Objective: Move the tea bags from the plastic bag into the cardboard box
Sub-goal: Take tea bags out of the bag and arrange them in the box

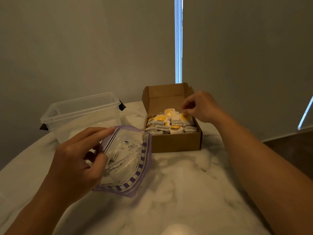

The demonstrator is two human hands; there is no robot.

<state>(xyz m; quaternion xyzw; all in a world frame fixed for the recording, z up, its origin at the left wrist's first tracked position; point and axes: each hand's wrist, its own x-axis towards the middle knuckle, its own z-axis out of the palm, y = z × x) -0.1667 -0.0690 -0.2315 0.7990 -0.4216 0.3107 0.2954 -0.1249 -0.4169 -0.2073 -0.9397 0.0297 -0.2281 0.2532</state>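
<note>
Table: white marble top (186, 184), carries everything.
Clear container (81, 116): far left, open, behind the bag.
Cardboard box (176, 141): far centre, lid flap standing up, just beside the bag's mouth.
Plastic bag (135, 167): purple-edged, mouth held open; a few white bags are seen inside.
Left hand (74, 163): grips the bag's rim, index finger stretched along it.
Right hand (201, 107): over the box, fingertips pinching a yellow tag.
Tea bags (171, 123): piled in the box.
</note>
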